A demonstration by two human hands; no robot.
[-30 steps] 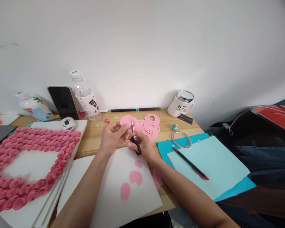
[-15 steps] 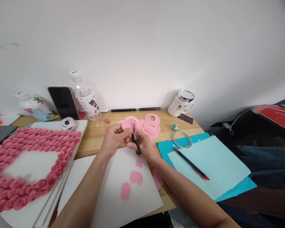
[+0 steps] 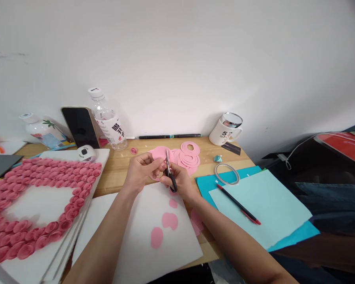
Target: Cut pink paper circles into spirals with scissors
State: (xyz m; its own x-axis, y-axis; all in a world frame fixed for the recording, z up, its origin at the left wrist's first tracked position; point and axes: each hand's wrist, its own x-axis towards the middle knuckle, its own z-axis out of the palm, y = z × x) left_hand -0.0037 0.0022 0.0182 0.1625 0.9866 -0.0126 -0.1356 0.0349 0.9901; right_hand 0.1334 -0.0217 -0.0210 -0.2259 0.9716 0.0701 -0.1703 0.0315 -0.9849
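My left hand (image 3: 142,170) pinches a pink paper circle (image 3: 159,153) by its near edge. In my right hand (image 3: 180,179) are black-handled scissors (image 3: 172,181), their blades pointing up and away beside the held paper. Whether the blades bite into the paper is hard to make out. Just behind my hands lies a pile of pink paper rings (image 3: 190,157). Below them, pink paper pieces (image 3: 169,221) rest on a white board (image 3: 162,264).
Pink paper roses (image 3: 50,232) cover a board at the left. A bottle (image 3: 109,126) and a phone (image 3: 80,126) stand behind it. A mug (image 3: 225,130) is at the back right, with a tape roll (image 3: 227,174), a pencil (image 3: 238,204) and blue sheets (image 3: 266,209) nearer.
The pink paper circle has shifted slightly and turned in my left hand. The scissors have tilted a little, with more of the blades showing.
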